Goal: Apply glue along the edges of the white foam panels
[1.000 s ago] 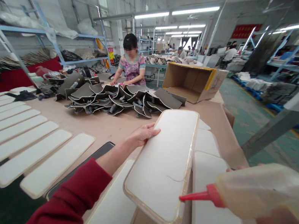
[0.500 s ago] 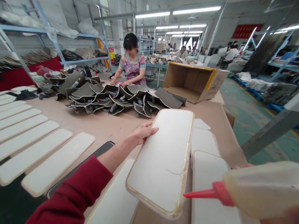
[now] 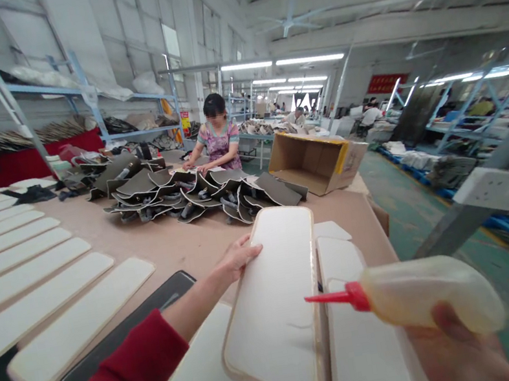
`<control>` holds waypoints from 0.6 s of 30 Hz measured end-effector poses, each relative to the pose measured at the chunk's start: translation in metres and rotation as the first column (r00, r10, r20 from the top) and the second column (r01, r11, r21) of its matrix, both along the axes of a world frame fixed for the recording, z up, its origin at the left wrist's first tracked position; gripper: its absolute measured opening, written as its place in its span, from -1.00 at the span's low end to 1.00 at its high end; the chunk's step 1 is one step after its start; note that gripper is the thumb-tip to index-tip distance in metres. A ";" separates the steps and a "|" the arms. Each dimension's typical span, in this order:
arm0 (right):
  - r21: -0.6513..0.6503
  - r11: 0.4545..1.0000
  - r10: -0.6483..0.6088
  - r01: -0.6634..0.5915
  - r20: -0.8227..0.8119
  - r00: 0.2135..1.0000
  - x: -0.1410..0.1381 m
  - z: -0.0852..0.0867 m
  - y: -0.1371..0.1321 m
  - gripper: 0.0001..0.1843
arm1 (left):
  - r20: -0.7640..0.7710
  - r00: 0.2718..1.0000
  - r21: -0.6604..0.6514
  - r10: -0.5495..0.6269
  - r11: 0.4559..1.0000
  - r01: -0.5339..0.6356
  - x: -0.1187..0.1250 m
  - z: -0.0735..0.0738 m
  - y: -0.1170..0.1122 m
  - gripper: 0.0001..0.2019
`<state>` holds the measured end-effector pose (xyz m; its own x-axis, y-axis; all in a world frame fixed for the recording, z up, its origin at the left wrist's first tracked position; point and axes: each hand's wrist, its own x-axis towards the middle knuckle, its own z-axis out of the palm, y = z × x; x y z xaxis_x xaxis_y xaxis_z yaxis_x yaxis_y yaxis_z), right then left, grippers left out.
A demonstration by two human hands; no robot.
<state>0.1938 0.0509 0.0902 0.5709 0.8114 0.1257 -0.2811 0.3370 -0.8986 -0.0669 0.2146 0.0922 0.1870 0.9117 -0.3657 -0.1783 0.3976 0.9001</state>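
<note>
My left hand [image 3: 240, 256] pinches the upper left edge of a white rounded panel [image 3: 277, 304], holding it tilted above the table. A shiny yellowish band of glue runs along the panel's rim, and a thin curved line marks its lower face. In my right hand [image 3: 458, 338] is a translucent glue bottle [image 3: 425, 295] lying on its side, partly filled with yellowish liquid. Its red nozzle [image 3: 332, 297] points left, with the tip over or close to the panel's right edge; contact I cannot make out. More white panels [image 3: 364, 342] lie beneath and to the right.
White panels [image 3: 80, 320] line the table's left side, beside a black panel [image 3: 131, 330]. A heap of dark grey curved pieces [image 3: 205, 189] spreads across the middle. Behind it a co-worker [image 3: 219, 141] handles pieces. An open cardboard box [image 3: 311, 161] stands at the table's right edge.
The bottle has moved up and left in view, its nozzle shifting from the panel's lower right corner to higher along the right edge. The panel now stands more upright in view. The camera has shifted too.
</note>
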 end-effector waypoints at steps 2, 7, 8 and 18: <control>0.039 0.999 0.007 -0.004 -0.068 0.998 -0.004 0.016 0.023 -0.36 | -0.014 1.000 0.009 -0.017 1.000 0.017 0.006 0.003 -0.007 -0.29; 0.118 0.993 0.021 -0.015 -0.053 0.998 0.001 0.024 0.054 -0.32 | 0.007 0.992 0.005 -0.130 0.992 0.130 0.017 0.013 -0.023 -0.41; 0.120 0.993 0.020 -0.014 -0.050 0.999 0.003 0.022 0.055 -0.30 | 0.015 0.991 -0.003 -0.136 0.991 0.136 0.018 0.015 -0.025 -0.41; 0.113 0.993 0.035 -0.031 -0.035 0.999 0.001 -0.003 0.034 -0.29 | 0.035 0.970 -0.007 -0.240 0.971 0.241 0.020 0.023 -0.030 -0.40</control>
<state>0.1944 0.0846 0.0869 0.5498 0.8119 0.1963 -0.3258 0.4249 -0.8446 -0.0471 0.1842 0.1148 0.4126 0.8344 -0.3654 -0.1063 0.4425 0.8904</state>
